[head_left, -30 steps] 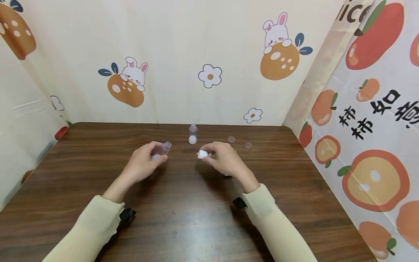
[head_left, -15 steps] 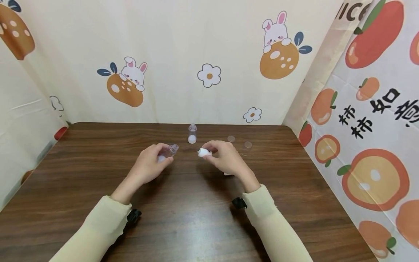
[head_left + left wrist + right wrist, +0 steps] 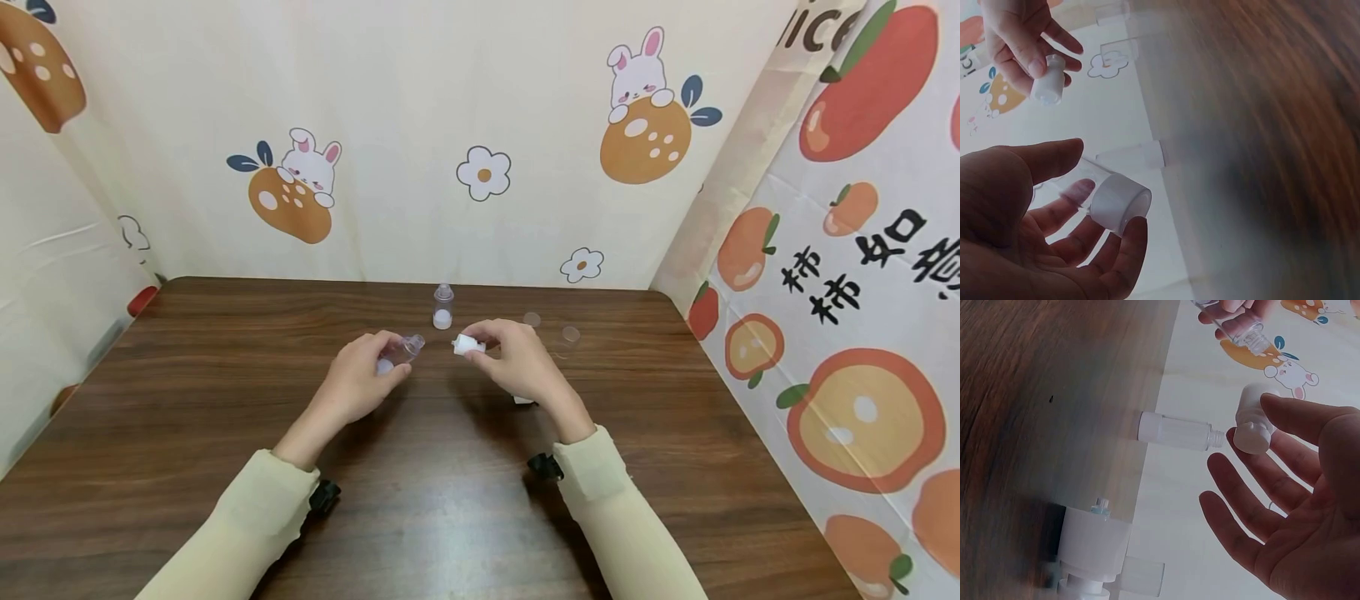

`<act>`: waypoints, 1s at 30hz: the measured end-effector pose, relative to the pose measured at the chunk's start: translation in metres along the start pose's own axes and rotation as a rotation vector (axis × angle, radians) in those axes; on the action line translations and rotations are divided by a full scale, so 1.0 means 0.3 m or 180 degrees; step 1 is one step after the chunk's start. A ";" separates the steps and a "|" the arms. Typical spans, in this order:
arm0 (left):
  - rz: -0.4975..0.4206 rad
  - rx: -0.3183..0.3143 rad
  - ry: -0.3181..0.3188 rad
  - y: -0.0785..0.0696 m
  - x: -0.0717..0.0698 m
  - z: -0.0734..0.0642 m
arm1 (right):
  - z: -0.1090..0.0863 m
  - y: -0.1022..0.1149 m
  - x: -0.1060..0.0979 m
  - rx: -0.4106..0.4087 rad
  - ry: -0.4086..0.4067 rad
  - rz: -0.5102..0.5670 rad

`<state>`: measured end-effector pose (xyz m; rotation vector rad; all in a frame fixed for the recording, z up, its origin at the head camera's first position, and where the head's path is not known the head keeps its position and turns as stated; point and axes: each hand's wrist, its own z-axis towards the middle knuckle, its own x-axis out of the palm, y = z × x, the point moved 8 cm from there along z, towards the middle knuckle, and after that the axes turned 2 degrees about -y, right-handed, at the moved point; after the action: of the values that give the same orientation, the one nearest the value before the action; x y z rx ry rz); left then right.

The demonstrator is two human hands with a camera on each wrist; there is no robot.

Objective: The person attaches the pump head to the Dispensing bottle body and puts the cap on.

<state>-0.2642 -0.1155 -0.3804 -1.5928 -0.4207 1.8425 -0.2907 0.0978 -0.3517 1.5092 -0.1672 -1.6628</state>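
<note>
My left hand [image 3: 363, 379] grips a small clear bottle [image 3: 1119, 201] with a white base and an uncapped threaded neck, tilted so the neck points right toward the other hand. My right hand [image 3: 517, 358] pinches a white pump head [image 3: 1254, 434] between thumb and fingertips, above the table and a short gap away from that neck. Between and behind both hands stands a second clear bottle [image 3: 442, 310], upright, white-based, its threaded neck bare. Another white pump head [image 3: 1094, 540] stands on the table by the right wrist, mostly hidden by it in the head view.
Two clear caps, one farther back [image 3: 532, 319] and one nearer [image 3: 571, 335], stand on the brown wooden table [image 3: 420, 500] beyond the right hand. A printed cloth [image 3: 397, 100] hangs along the table's back edge and its sides.
My left hand has moved right with the bottle, bringing its neck closer to the pump head. The right hand holds almost the same place.
</note>
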 end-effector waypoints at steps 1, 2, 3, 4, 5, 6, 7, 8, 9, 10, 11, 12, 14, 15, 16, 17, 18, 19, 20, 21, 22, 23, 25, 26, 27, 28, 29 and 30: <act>0.0000 0.0001 -0.0002 -0.002 0.002 0.000 | 0.000 -0.001 0.001 0.0004 -0.0008 -0.0001; 0.0001 0.0004 -0.0004 -0.003 0.004 -0.001 | 0.000 -0.001 0.001 0.0011 -0.0015 -0.0008; 0.0005 0.0006 -0.0007 -0.004 0.006 -0.001 | 0.000 -0.002 0.003 0.0012 -0.0024 -0.0016; 0.0011 0.0004 -0.0009 -0.005 0.007 -0.002 | -0.001 -0.003 0.003 0.0014 -0.0032 -0.0014; 0.0018 -0.0001 -0.0007 -0.005 0.009 -0.003 | -0.001 -0.003 0.004 0.0016 -0.0040 -0.0011; 0.0018 -0.0004 -0.0007 -0.005 0.010 -0.003 | -0.002 -0.003 0.004 0.0016 -0.0047 -0.0004; 0.0014 -0.0009 -0.0013 -0.005 0.011 -0.003 | -0.003 -0.003 0.004 0.0014 -0.0054 0.0004; 0.0009 -0.0015 -0.0021 -0.005 0.011 -0.002 | -0.003 -0.002 0.004 0.0011 -0.0059 0.0010; 0.0004 -0.0022 -0.0028 -0.005 0.011 -0.002 | -0.003 -0.001 0.004 0.0010 -0.0063 0.0016; -0.0003 -0.0031 -0.0036 -0.005 0.012 -0.001 | -0.003 0.000 0.004 0.0014 -0.0069 0.0014; -0.0006 -0.0036 -0.0043 -0.004 0.012 0.000 | -0.002 0.002 0.004 0.0017 -0.0077 0.0015; -0.0009 -0.0039 -0.0051 -0.005 0.012 0.002 | -0.002 0.005 0.004 0.0014 -0.0087 0.0019; -0.0003 -0.0044 -0.0063 -0.007 0.012 0.003 | -0.001 0.009 0.003 0.0023 -0.0107 0.0031; 0.0003 -0.0054 -0.0067 -0.006 0.012 0.003 | -0.001 0.011 0.003 0.0033 -0.0119 0.0042; 0.0009 -0.0058 -0.0074 -0.007 0.012 0.004 | -0.001 0.012 0.003 0.0040 -0.0133 0.0058; 0.0015 -0.0067 -0.0078 -0.008 0.012 0.004 | 0.000 0.012 0.002 0.0052 -0.0145 0.0083; 0.0017 -0.0073 -0.0086 -0.009 0.012 0.004 | 0.001 0.012 0.002 0.0059 -0.0154 0.0096; 0.0015 -0.0076 -0.0092 -0.011 0.012 0.005 | 0.002 0.012 0.002 0.0068 -0.0163 0.0102; 0.0011 -0.0076 -0.0098 -0.013 0.012 0.006 | 0.003 0.012 0.002 0.0071 -0.0173 0.0108; 0.0001 -0.0082 -0.0099 -0.015 0.013 0.007 | 0.005 0.013 0.001 0.0068 -0.0183 0.0107; -0.0011 -0.0086 -0.0097 -0.016 0.014 0.007 | 0.008 0.013 0.002 0.0066 -0.0192 0.0102; -0.0024 -0.0092 -0.0094 -0.016 0.016 0.008 | 0.011 0.014 0.002 0.0063 -0.0201 0.0097; -0.0049 -0.0111 -0.0086 -0.016 0.020 0.008 | 0.016 0.016 0.003 0.0052 -0.0214 0.0078; -0.0054 -0.0121 -0.0085 -0.015 0.022 0.008 | 0.018 0.017 0.003 0.0049 -0.0221 0.0077; -0.0058 -0.0131 -0.0082 -0.014 0.025 0.007 | 0.020 0.018 0.004 0.0045 -0.0228 0.0073; -0.0056 -0.0133 -0.0085 -0.013 0.026 0.008 | 0.021 0.019 0.005 0.0039 -0.0239 0.0071; -0.0052 -0.0137 -0.0088 -0.013 0.027 0.007 | 0.022 0.021 0.007 0.0024 -0.0253 0.0077; -0.0046 -0.0144 -0.0091 -0.012 0.028 0.007 | 0.023 0.022 0.009 0.0007 -0.0269 0.0087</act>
<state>-0.2656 -0.1069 -0.3842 -1.5908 -0.4888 1.8588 -0.2932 0.0890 -0.3477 1.4330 -0.2341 -1.7061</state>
